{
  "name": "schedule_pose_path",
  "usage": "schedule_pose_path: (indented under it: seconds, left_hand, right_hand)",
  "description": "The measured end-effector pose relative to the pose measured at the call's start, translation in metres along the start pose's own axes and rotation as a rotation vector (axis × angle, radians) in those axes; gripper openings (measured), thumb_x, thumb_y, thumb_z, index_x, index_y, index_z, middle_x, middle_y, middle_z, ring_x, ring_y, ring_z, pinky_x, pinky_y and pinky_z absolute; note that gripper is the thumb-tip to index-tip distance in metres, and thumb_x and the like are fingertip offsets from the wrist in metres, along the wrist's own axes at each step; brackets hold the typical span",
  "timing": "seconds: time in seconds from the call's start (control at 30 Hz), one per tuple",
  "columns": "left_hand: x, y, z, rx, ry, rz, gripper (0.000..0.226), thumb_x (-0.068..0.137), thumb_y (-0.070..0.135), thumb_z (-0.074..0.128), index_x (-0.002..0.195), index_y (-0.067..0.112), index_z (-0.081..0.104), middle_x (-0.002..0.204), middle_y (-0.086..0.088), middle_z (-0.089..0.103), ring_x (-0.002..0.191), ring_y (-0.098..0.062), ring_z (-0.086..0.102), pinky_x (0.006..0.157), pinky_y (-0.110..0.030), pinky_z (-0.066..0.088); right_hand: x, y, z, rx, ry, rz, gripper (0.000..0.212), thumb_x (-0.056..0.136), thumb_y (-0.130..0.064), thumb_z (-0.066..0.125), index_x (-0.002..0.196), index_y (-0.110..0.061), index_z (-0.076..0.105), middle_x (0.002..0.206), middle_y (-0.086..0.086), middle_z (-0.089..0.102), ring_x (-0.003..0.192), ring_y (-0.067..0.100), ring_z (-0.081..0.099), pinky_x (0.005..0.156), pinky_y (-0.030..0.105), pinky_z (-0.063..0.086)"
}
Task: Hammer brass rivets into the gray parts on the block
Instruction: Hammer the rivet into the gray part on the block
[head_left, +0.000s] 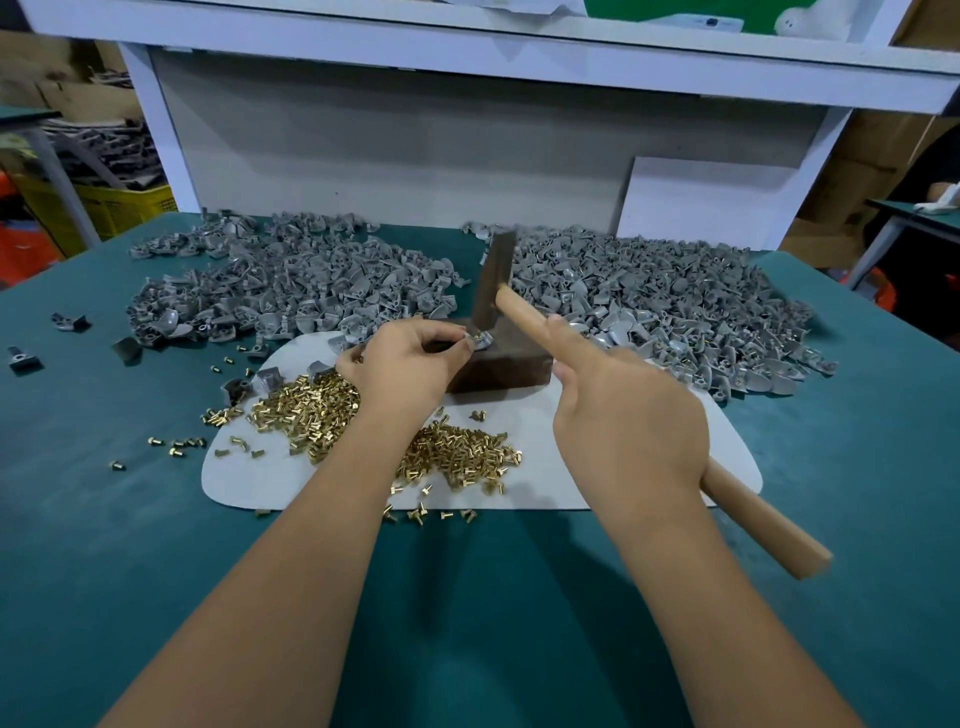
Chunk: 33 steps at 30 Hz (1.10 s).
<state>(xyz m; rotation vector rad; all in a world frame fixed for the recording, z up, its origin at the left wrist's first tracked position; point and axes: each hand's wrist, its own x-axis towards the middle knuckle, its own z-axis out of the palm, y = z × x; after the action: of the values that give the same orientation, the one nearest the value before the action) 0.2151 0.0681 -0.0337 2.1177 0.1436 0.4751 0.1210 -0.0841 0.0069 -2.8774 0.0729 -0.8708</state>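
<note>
Pinching one gray part (479, 340) down on the top of the dark block (498, 366), the left hand (402, 364) curls its fingertips round the piece so it cannot skip, presumably keeping the rivet hole facing up under the tool. The right hand (631, 415) is wrapped round the wooden handle of the hammer (524, 306), index finger laid straight along the shaft, likely for aim; the metal head stands on, or just above, the held part, and motion blur hides whether it touches. In this single head view the block sits on a white mat (571, 488) at the middle of the green desk (130, 545). Brass rivets (457, 452) lie heaped on the mat at 6 o'clock from the block, within the left hand's reach, with strays spilling toward 8 o'clock. Two large piles of gray parts flank the work: the left pile (291, 286) at 10 o'clock and the right pile (665, 306) at 2 o'clock; which holds finished pieces I cannot tell. Whether a rivet is already seated in the held part is too small to see.
</note>
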Motion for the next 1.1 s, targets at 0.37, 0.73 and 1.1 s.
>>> schedule_pose_path:
  seconds: [0.37,0.73,1.1]
  left_hand:
    - [0.0,-0.0018,-0.0011,-0.016,0.003,0.035,0.005,0.084,0.042,0.073,0.079,0.041,0.073,0.089,0.028,0.063,0.099,0.002,0.045,0.099,-0.035,0.016]
    - [0.0015,-0.0049,0.0003,-0.013,0.005,0.036,0.002,0.083,0.043,0.074,0.081,0.042,0.074,0.086,0.031,0.062,0.113,-0.002,0.046,0.102,-0.04,0.017]
    - [0.0031,-0.0056,0.0034,0.004,0.024,0.041,0.005,0.083,0.045,0.074,0.083,0.04,0.075,0.08,0.031,0.06,0.095,0.003,0.042,0.09,-0.033,0.014]
  right_hand:
    - [0.0,-0.0036,-0.0027,0.059,0.098,0.031,0.044,0.095,-0.027,0.053,0.137,-0.038,0.047,0.07,0.002,0.048,0.053,0.023,0.035,0.047,0.025,0.021]
    - [0.0019,-0.0024,-0.0038,0.049,0.088,0.033,0.046,0.094,-0.026,0.054,0.136,-0.042,0.046,0.072,0.001,0.051,0.054,0.023,0.038,0.047,0.025,0.025]
    - [0.0034,-0.0058,-0.0033,0.027,0.148,0.005,0.046,0.091,-0.024,0.06,0.134,-0.038,0.051,0.068,0.002,0.052,0.052,0.022,0.035,0.046,0.024,0.023]
